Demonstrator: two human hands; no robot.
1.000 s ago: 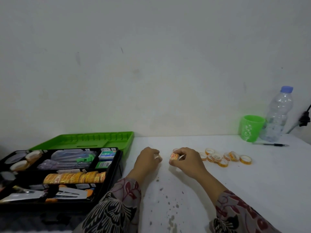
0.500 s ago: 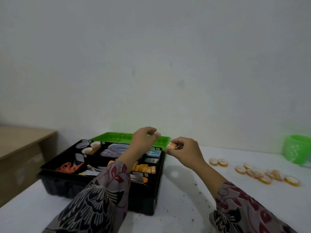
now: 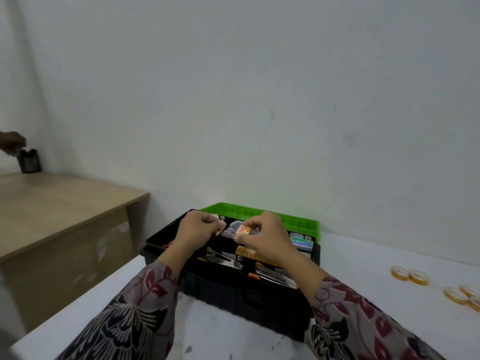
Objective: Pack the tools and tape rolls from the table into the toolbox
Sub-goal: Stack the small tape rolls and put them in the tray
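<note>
Several loose orange-rimmed tape rolls (image 3: 409,274) lie on the white table (image 3: 363,268), well apart from the open black plastic toolbox (image 3: 228,289). My right hand (image 3: 265,236) pinches one small orange-and-white tape roll (image 3: 243,229) above its compartments. My left hand (image 3: 200,227) hovers curled beside it, and I cannot tell if it holds anything. Next, I reckon, the roll goes down by the packed orange row (image 3: 246,252).
</note>
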